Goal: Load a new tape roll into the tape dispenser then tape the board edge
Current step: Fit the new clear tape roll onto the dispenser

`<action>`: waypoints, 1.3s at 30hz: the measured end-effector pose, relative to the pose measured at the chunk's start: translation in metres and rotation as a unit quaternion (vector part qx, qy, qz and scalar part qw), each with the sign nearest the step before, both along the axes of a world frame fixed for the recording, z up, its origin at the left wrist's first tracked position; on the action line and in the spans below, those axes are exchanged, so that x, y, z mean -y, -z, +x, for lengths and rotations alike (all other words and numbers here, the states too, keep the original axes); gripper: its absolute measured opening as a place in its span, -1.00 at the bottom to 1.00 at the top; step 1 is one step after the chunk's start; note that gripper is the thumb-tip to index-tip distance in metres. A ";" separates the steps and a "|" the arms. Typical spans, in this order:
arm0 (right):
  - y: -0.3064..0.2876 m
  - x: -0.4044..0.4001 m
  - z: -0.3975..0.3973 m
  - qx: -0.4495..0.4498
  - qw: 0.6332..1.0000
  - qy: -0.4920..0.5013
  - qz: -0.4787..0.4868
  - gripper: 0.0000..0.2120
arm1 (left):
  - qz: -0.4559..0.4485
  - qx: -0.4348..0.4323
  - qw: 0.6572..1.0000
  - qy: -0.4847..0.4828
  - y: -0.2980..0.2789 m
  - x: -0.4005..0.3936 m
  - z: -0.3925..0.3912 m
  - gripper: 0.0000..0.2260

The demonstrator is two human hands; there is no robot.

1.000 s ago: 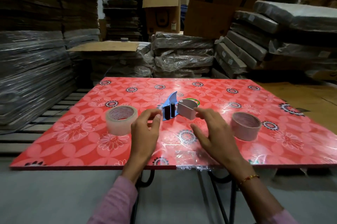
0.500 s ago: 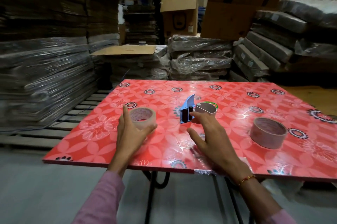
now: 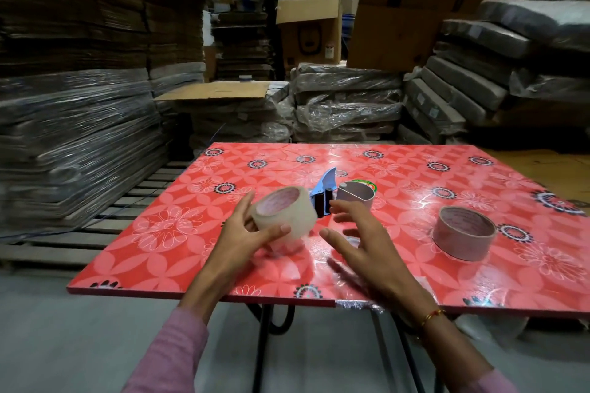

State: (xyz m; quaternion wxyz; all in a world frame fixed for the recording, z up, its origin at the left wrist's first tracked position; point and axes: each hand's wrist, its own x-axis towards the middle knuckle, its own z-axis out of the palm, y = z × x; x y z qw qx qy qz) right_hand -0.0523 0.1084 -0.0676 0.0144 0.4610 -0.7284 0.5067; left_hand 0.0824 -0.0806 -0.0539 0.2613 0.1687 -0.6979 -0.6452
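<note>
My left hand (image 3: 247, 237) grips a full roll of clear tape (image 3: 284, 213) and holds it lifted above the red flowered board (image 3: 166, 249), tilted toward me. Just behind the roll lies the blue tape dispenser (image 3: 329, 193) with its black rollers and grey drum. My right hand (image 3: 364, 242) hovers open beside the roll, fingers spread, close to the dispenser without touching it. An empty cardboard tape core (image 3: 463, 236) rests on the board to the right. The board's near edge (image 3: 204, 294) has crumpled clear tape (image 3: 354, 304) on it.
The board rests on a black metal stand (image 3: 265, 338). Stacks of wrapped flat cardboard (image 3: 70, 137) rise at the left and behind, with wrapped bundles (image 3: 348, 105) and boxes at the back. A wooden pallet (image 3: 95, 233) lies left of the board.
My left hand has lifted the clear tape roll off the board and carried it right, toward the dispenser. My right hand stays open near the dispenser. The camera has shifted left.
</note>
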 end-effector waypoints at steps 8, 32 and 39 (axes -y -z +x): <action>-0.016 -0.014 -0.007 0.196 0.970 -0.134 -0.051 -0.54 | 0.047 -0.018 0.981 0.185 -0.005 -0.021 -0.027 -0.15; -0.006 -0.014 -0.019 -0.181 0.978 -0.049 0.093 -0.20 | -0.086 -0.060 0.994 0.007 0.004 -0.022 -0.039 -0.56; 0.004 -0.012 -0.023 -0.128 0.988 -0.027 0.079 -0.20 | -0.178 -0.067 0.980 -0.064 0.010 -0.016 -0.043 -0.81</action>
